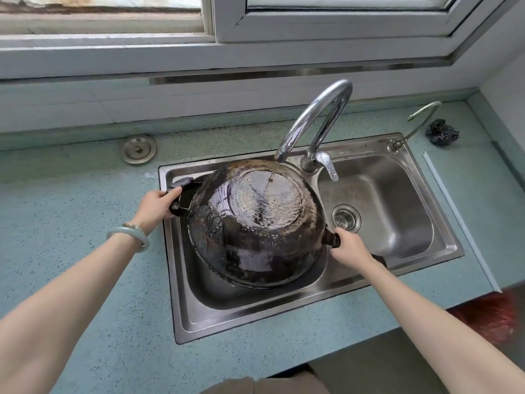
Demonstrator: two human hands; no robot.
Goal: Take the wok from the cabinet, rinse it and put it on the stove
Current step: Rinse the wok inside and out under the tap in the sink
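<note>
Two bare arms reach out over the blue counter (85,280). One pale green bangle (129,237) sits on the left wrist. The left hand (157,204) is wrapped tight around one black handle (181,182) of the wok (250,231). The right hand (350,245) is curled around the other handle (333,238). So that is one wok, with two handles and two hands holding it. The wok is upside down, up over the left bowl of the sink (255,317), with its dark bottom wet and shiny. The sink has two bowls. The right bowl (397,237) has one round drain (346,217). One big silver tap (318,115) pours a thin stream of water onto the wok's bottom. Farther back, one small tap (423,115) stands at the sink's corner, beside one dark wire scrubber (442,132). One round metal lid (137,149) lies on the counter to the left. One window (255,24) is behind it all.
</note>
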